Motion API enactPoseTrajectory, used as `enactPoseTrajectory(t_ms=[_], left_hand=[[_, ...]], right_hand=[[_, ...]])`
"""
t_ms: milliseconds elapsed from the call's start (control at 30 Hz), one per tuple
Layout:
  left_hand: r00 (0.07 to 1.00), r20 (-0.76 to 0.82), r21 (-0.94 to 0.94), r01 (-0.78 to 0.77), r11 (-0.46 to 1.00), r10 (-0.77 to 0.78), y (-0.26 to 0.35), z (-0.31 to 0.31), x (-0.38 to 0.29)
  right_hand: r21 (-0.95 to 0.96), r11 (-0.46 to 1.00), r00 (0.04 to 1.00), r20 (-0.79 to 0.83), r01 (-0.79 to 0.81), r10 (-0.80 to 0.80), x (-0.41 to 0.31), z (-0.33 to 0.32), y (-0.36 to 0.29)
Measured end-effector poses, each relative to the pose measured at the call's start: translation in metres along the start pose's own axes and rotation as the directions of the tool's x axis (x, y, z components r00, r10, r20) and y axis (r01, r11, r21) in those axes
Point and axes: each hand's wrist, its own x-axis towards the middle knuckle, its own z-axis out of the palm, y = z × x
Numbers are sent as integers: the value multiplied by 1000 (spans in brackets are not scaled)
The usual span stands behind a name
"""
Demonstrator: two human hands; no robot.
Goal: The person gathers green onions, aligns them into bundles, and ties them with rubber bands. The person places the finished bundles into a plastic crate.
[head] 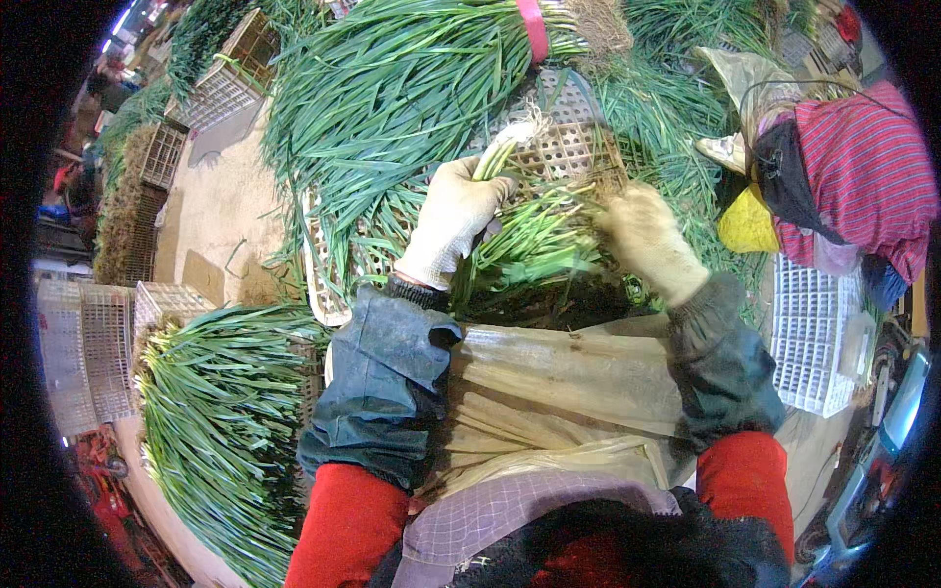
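My left hand (461, 209), in a pale knit glove, is closed around a few green garlic stalks (496, 156). Their white root ends (526, 131) point up and away from me. My right hand (650, 235), gloved alike and blurred by motion, is at the brown root ends of a loose pile of stalks (544, 220). Whether its fingers grip any of them is hidden. Beneath lies a perforated plastic crate (570, 151). Beyond my left hand lies a big bundle of green garlic (397, 95), bound by a red band (533, 29).
More stalks rest in a heap (220, 389) at my left, near stacked crates (88, 353). Cut-looking greens (662, 140) spread on the right. A person in a striped red garment (867, 154) is at the right, above a white crate (812, 334). A plastic apron (559, 389) covers my lap.
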Motion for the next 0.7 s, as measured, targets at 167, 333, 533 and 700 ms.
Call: enactPoseTrajectory(t_ms=[167,333,533,700], left_hand=[[998,-40,-118,-61,991,57,9,-3,-3],[991,-104,-69,-94,993,86,11,0,-3],[991,-116,-35,-67,997,62,18,4,-8],[988,-116,-35,-106,994,101,13,0,2]], right_hand=[[96,911,759,592,-401,271,-19,-23,20],[525,724,887,155,-448,436,16,16,36],[172,970,985,61,-169,161,82,84,18],[60,998,999,21,-29,28,91,82,16]])
